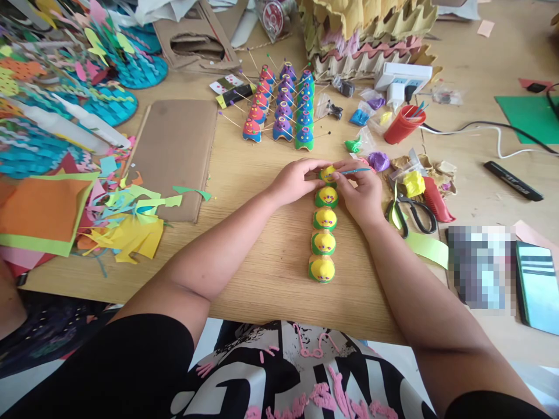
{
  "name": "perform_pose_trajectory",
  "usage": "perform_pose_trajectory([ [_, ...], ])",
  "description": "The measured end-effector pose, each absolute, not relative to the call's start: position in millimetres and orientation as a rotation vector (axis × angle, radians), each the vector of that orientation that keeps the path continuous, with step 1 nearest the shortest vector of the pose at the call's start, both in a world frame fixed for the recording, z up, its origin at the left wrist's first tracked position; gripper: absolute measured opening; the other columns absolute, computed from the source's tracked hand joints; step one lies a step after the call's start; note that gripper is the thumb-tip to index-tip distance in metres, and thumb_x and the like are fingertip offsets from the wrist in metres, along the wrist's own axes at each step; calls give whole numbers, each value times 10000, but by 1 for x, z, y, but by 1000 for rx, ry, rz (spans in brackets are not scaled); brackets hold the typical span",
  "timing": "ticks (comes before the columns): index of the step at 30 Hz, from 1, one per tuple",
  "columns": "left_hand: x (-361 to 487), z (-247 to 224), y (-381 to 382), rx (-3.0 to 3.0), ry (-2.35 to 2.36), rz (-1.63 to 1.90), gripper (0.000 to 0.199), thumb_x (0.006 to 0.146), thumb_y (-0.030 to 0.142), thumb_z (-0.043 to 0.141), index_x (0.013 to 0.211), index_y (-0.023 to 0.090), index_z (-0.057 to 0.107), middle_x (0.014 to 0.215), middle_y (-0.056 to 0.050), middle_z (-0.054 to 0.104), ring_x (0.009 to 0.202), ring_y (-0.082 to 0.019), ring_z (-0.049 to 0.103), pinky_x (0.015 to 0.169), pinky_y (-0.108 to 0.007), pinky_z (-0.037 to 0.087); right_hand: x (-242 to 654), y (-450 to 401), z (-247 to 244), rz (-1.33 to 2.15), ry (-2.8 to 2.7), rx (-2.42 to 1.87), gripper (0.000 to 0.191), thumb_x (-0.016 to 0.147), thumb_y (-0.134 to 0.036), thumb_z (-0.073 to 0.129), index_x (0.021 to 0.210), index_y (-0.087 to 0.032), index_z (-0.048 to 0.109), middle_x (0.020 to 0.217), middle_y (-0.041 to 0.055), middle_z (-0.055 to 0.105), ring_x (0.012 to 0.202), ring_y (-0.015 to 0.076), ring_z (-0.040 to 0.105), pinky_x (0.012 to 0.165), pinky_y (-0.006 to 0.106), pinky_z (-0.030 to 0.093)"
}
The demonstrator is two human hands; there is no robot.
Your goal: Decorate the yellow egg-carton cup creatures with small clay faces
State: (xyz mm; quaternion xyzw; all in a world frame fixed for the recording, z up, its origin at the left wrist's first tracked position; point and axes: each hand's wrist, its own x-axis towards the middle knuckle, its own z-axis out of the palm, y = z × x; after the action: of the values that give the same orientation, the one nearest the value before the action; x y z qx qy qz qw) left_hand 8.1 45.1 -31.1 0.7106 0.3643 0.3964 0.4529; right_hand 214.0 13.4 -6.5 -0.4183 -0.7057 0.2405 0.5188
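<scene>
Left hand: the left hand (301, 177) grasps the far cup (327, 174) between thumb and fingers, from its left side.
Right hand: the right hand (362, 189) is closed on a thin blue tool (358, 170), its tip at the far cup; the exact contact is too small to tell.
Row: five yellow-and-green cups in a line, the far cup at its far end; the row (325, 219) lies on the counter (262, 256), between the forearms. The nearer four show small dark marks like faces.
Finished-looking rows: a red row (257, 113), a purple row (283, 107) and a green-and-blue row (304, 119) stand side by side beyond the hands, with thin sticks poking out.
Left side: cardboard (174, 157), paper scraps (131, 227) partly over it, a paper stack (43, 212), white bottles (65, 125) and turquoise discs (117, 105).
Right side: scissors (419, 215), yellow clay (413, 184) and purple clay (378, 161) near the right hand; farther right, a phone (538, 285) and a green sheet (522, 119).
Far side: egg trays (367, 29) piled up, a white power strip (404, 75), and a tilted red pot (404, 125) holding blue sticks.
</scene>
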Motion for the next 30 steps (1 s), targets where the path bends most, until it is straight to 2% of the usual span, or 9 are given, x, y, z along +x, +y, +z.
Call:
perform_pose_trajectory([
  [10,8,-31,45,1758,896,988,538,844,214,786,1377,171,724,1425,-122,741,1324,-269,694,1182,-426,540,214,13,-7,603,-1685,-1020,101,960,-314,724,883,-249,732,1037,38,820,998,205,768,863,374,627],
  [22,8,-29,44,1752,902,986,533,846,216,788,1373,167,727,1429,-123,739,1328,-271,694,1194,-428,532,213,11,-5,583,-1696,-1022,89,947,-302,721,881,-244,726,1036,39,826,998,214,768,853,383,604],
  [30,8,-29,43,1732,891,982,538,854,283,813,1377,192,729,1442,-119,733,1348,-274,682,1202,-434,528,213,10,-4,591,-1692,-1028,110,960,-314,703,879,-242,720,1047,45,825,1000,207,763,865,375,594],
])
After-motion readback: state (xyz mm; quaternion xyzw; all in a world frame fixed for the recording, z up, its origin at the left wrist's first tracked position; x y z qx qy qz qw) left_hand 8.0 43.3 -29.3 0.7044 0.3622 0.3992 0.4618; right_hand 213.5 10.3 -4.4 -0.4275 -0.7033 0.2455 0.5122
